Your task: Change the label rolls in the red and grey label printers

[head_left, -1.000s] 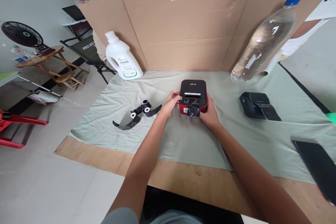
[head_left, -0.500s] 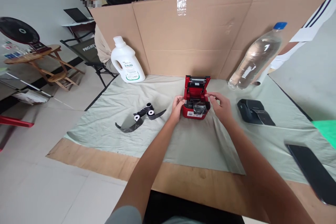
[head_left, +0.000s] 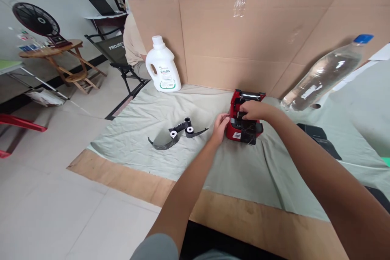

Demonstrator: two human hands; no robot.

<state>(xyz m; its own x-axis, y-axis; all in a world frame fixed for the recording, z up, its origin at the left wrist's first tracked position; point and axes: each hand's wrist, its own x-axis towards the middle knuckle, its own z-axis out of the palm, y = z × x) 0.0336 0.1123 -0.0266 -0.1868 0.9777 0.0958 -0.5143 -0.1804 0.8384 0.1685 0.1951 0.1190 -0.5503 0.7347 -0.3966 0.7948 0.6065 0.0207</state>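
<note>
A small red label printer (head_left: 234, 133) with its lid raised sits on the cloth. My left hand (head_left: 219, 128) grips its left side, thumb and fingers at the edge. From the right, my right hand (head_left: 255, 110) reaches into the printer, its fingers closed on a small black roll (head_left: 241, 115). A black strip (head_left: 248, 134) hangs out over the printer's front. To the left lie several small rolls with white cores and loose black tails, one black roll (head_left: 189, 131) among them. My right hand partly hides the printer's inside.
A white jug (head_left: 164, 69) and a large clear bottle (head_left: 326, 75) with a blue cap stand before a cardboard screen (head_left: 225, 44). Right of my arm lies a black device (head_left: 313, 132). A dark phone-like edge (head_left: 378, 197) shows at far right. Behind the screen sits a person (head_left: 134, 40).
My right hand has moved from the printer's right edge into its inside and taken hold of the roll. The black strip hangs lower over the front. The view has turned left.
</note>
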